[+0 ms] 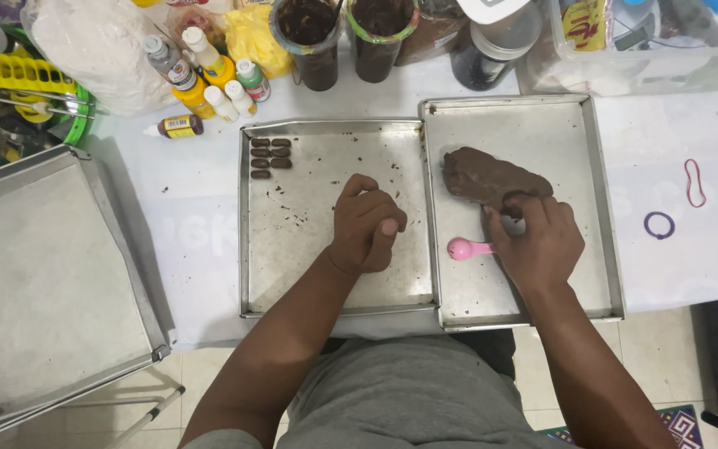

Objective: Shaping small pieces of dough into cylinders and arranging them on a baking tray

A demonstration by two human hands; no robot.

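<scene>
Two metal baking trays lie side by side on a white table. Over the left tray [292, 283] my left hand [365, 226] is curled into a loose fist; whether it holds anything is hidden. Several small brown oblong pieces [270, 158] sit in rows at that tray's far left corner. On the right tray [600, 208] lies a flat lump of brown dough [484, 175]. My right hand [539, 241] rests at the lump's near edge, fingertips pinching into it. A pink measuring spoon [464, 248] lies just left of that hand.
Small colouring bottles [209, 79] and two dark-filled jars [346, 37] stand behind the trays. A large empty metal tray [43, 283] sits on a stand at the left. A red [695, 183] and a purple rubber band [659, 224] lie at the right.
</scene>
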